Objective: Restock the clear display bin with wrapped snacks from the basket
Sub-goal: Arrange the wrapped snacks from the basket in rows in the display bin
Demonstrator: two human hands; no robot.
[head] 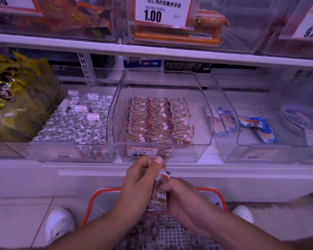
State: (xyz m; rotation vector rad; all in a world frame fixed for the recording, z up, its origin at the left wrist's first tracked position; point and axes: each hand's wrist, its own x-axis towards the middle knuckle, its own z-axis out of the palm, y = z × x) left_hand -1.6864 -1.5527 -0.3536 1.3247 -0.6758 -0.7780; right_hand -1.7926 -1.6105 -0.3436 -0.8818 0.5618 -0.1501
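Store shelf ahead, clear display bin (202,112) centre, rows of wrapped snacks (159,120) inside. I see left hand (141,175) and right hand (181,197) both pinching a small stack of snack packets (160,193), held between bin and orange basket (90,201) below. White shoes (59,224) flank the basket.

White shelf (170,171), clear bins in row, basket (105,195) on floor (16,217)
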